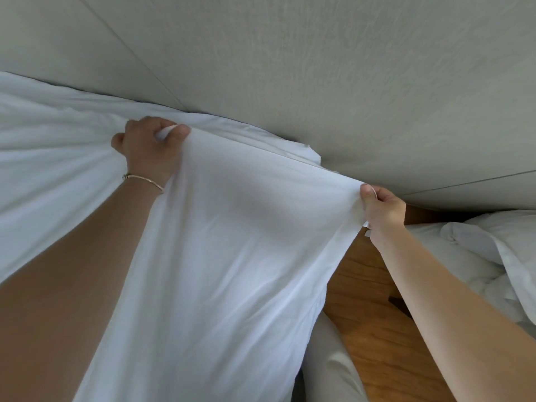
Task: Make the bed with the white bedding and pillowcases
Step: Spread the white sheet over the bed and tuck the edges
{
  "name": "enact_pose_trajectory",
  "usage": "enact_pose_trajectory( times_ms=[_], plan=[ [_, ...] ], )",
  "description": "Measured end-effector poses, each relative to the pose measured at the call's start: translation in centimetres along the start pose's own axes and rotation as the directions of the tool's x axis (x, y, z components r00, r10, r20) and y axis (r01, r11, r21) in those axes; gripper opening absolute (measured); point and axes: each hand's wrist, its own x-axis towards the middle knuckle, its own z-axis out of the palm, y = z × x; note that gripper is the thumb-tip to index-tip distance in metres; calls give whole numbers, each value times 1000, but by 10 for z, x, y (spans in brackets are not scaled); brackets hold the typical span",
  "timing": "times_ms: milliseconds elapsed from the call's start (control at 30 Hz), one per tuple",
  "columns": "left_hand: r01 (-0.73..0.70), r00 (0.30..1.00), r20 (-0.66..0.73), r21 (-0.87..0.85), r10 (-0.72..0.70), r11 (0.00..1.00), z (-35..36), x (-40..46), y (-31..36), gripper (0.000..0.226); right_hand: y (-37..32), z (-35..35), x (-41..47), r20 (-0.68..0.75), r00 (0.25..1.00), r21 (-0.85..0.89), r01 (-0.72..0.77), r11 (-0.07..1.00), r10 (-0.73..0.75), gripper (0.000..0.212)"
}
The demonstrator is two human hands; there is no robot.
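**Head view: sheet corner stretched at the headboard**

Head camera, looking down along both forearms. Left hand (148, 146), thin metal bangle (143, 181) at the wrist, fingers curled round a bunched fold of the plain white cotton sheet (220, 256) close against the pale grey padded headboard (319, 68). Right hand (383, 210) pinching the same edge between thumb and curled fingers, out past the bed's side, above the brown wooden floor (365, 285). Sheet taut between the two grips, draped down toward the camera and spread leftward over the bed. Rumpled white bedding heap (478, 256) lying at far right, apparently on the floor or something low; hard to tell.

Likely step: seating this corner at the head of the mattress. Best done by keeping even tension across both grips, drawing the edge down over the corner rather than outward, then tucking underneath and smoothing the creases fanning from the left grip. Worth avoiding: one-sided pulling, liable to drag the far side loose.
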Motion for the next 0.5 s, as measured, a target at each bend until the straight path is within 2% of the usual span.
enact_pose_trajectory(
  times_ms=[100, 233, 267, 333, 400, 433, 467, 500],
  plan=[
    [-34, 999, 9, -13, 34, 999, 0, 15, 10, 50, 1, 10, 7, -72, 997, 24, 20, 1000, -18, 13],
    [-84, 985, 154, 32, 78, 996, 14, 17, 2, 46, 4, 27, 11, -182, 982, 18, -35, 999, 38, 10],
    [-101, 978, 191, 61, 88, 993, 16, 17, -2, 45, 3, 32, 10, -190, 980, -17, -64, 998, 59, 10],
    [-163, 965, 229, 144, 128, 976, 18, 18, -9, 45, -1, 44, 5, -175, 983, -280, -99, 955, 50, 15],
    [-228, 967, 161, 187, 200, 955, 17, 16, -15, 43, -12, 62, -15, -198, 976, -539, -31, 842, -91, 38],
    [-240, 969, 99, 183, 226, 953, 12, 13, -18, 44, -19, 74, -32, -181, 951, -579, 103, 809, -251, 46],
    [-232, 973, 43, 166, 228, 958, 6, 8, -22, 46, -25, 86, -49, -123, 885, -574, 306, 759, -450, 49],
    [-210, 977, 10, 140, 211, 968, -2, 1, -28, 47, -32, 100, -71, -32, 763, -534, 534, 656, -646, 49]
  ],
)
